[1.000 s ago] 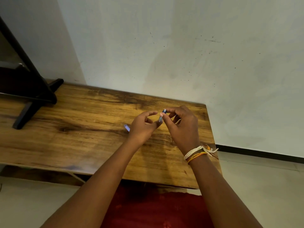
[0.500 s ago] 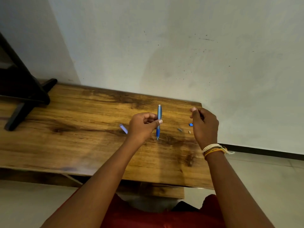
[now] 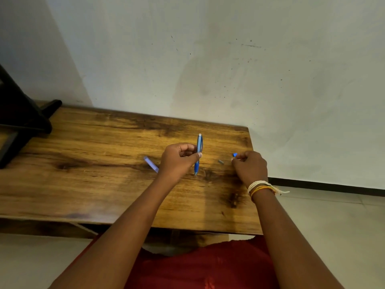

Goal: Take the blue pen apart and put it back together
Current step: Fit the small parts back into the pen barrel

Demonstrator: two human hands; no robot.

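My left hand [image 3: 179, 160] pinches the blue pen body [image 3: 199, 152] upright, its tip resting on the wooden table [image 3: 104, 184]. My right hand [image 3: 251, 166] is down on the table to the right, fingertips closed at a small blue pen part [image 3: 235, 154]. A small grey piece [image 3: 220, 162] lies on the table between the two hands. Just left of my left hand, partly hidden by it, a pale blue clear tube [image 3: 151, 163] lies flat on the wood.
A black stand [image 3: 23, 122] occupies the table's far left corner. The wall runs right behind the table, and the table's right edge is just beyond my right hand. Red cloth [image 3: 198, 268] covers my lap below the near edge.
My hands have separated: the right hand left the pen's top and dropped to the table by the small blue part. The left hand keeps the pen upright.
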